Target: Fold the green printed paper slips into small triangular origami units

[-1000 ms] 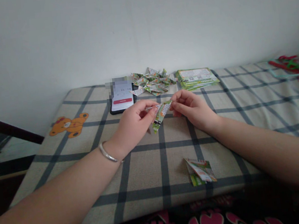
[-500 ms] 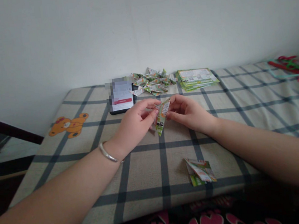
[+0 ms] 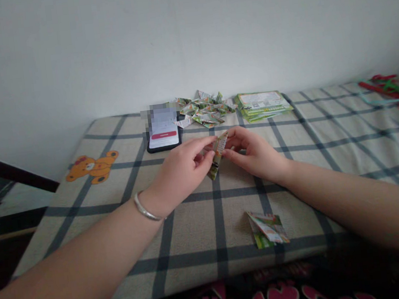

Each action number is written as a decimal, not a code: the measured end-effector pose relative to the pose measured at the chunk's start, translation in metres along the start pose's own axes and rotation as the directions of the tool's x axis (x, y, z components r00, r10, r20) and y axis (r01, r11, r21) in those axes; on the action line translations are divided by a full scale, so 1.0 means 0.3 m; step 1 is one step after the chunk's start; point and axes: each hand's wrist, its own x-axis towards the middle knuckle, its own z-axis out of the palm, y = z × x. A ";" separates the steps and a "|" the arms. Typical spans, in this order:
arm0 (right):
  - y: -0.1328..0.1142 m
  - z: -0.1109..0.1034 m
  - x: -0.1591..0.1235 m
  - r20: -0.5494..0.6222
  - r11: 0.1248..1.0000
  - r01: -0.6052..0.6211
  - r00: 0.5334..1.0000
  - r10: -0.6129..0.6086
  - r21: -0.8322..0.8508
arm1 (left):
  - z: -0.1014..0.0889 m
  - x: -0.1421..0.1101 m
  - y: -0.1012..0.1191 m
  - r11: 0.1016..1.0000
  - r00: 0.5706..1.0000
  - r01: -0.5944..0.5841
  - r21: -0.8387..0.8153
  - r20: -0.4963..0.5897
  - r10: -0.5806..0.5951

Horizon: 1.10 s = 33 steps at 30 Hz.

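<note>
My left hand (image 3: 183,170) and my right hand (image 3: 253,150) meet over the middle of the checked cloth (image 3: 179,228), both pinching one small folded strip of green printed paper (image 3: 217,154). The strip stands nearly upright between my fingertips, its lower tip just above the cloth. A silver bangle (image 3: 145,211) sits on my left wrist. Another folded paper piece (image 3: 268,228) lies flat on the cloth near the front edge, below my right forearm.
A heap of several folded paper pieces (image 3: 204,110) lies at the back by the wall, with a phone (image 3: 163,132) to its left and a stack of green leaflets (image 3: 262,104) to its right. Coloured ribbons (image 3: 398,91) lie at far right. A bear picture (image 3: 91,166) marks the cloth's left side.
My hands have drawn closer together. The paper strip has been folded narrower and turned from slanted to nearly upright between my fingertips.
</note>
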 end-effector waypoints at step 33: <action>-0.045 -0.013 -0.016 -0.022 0.965 0.040 0.999 -0.047 -0.261 | 0.035 -0.005 -0.024 0.928 0.992 0.113 -0.356 0.097 -0.083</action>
